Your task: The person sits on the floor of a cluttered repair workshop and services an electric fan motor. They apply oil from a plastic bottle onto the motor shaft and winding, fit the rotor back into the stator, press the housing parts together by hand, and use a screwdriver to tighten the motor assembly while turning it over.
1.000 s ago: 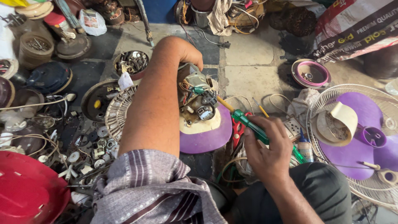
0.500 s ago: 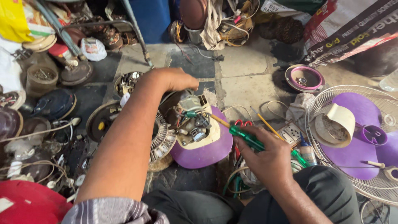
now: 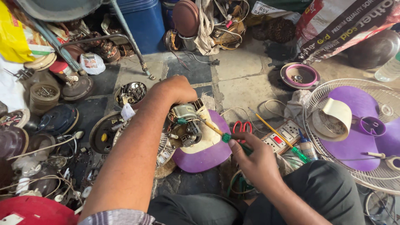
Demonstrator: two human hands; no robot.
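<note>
Cluttered stone floor (image 3: 246,83). Fan motor (image 3: 186,123) gripped from above by left hand (image 3: 175,89); green-handled screwdriver (image 3: 221,134) pinched in right hand (image 3: 254,160), tip at motor.

Top right: we see a crumpled printed sack of dark brown, red and white plastic (image 3: 346,25).
Far left: our yellow plastic bag (image 3: 12,35).
Upper left floor: a small white printed pouch (image 3: 92,63).
By motor: a white paper tag (image 3: 127,111).
</note>
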